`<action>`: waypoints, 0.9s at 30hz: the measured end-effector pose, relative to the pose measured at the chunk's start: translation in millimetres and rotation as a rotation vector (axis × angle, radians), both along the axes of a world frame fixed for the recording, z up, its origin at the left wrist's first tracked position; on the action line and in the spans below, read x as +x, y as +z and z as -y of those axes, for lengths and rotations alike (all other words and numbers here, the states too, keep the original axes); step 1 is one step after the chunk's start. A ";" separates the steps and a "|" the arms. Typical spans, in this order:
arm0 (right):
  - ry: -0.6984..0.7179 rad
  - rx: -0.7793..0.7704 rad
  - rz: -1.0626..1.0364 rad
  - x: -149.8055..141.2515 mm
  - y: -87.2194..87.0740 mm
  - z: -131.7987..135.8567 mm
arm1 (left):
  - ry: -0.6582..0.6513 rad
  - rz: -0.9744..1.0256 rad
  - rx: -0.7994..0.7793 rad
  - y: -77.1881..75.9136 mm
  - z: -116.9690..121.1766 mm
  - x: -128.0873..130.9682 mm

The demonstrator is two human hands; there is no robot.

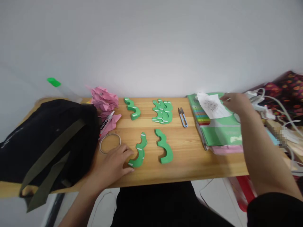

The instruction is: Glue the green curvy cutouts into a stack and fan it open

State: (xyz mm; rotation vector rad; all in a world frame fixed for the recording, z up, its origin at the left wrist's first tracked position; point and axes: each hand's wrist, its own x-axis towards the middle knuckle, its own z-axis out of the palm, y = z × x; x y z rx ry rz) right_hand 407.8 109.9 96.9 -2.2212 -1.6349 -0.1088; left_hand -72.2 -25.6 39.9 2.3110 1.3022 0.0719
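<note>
My left hand (115, 161) rests on the table, thumb and fingers apart, at the left side of a wavy green piece (140, 150) with white strips on its edge. A second wavy green piece (165, 146) lies to the right, showing no strips. Farther back are another green piece with strips (132, 108) and a cluster of several overlapping green pieces (163, 111). My right hand (234, 101) is over the right edge of a white paper (211, 105) bearing small dark specks. Its fingers are bent together; anything between them is too small to make out.
A dark bag (52, 135) fills the left, beside crumpled pink paper (104, 99), a glue tube (106, 123) and a roll of tape (101, 146). Thread snips (182, 117) lie near a green packet (220, 132). White cables (281, 105) and floral fabric (287, 91) crowd the right.
</note>
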 end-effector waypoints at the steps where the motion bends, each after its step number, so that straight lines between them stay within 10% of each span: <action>1: -0.034 -0.048 0.021 -5.7 2.5 1.1 | 0.009 0.028 0.001 -2.5 3.3 -1.5; 6: -0.012 -0.162 0.030 -51.9 16.4 28.1 | 0.074 0.126 0.032 -14.5 9.2 -3.7; 14: 0.713 -0.288 -0.577 -156.8 -19.5 124.6 | 0.243 0.515 0.058 -10.3 27.4 15.4; 21: 0.550 -0.379 -1.259 -207.5 -61.5 156.8 | 0.158 0.636 0.141 -3.6 33.4 66.4; 27: 0.403 -0.250 -1.277 -193.8 -69.1 158.4 | 0.070 0.608 0.245 -19.0 29.1 97.6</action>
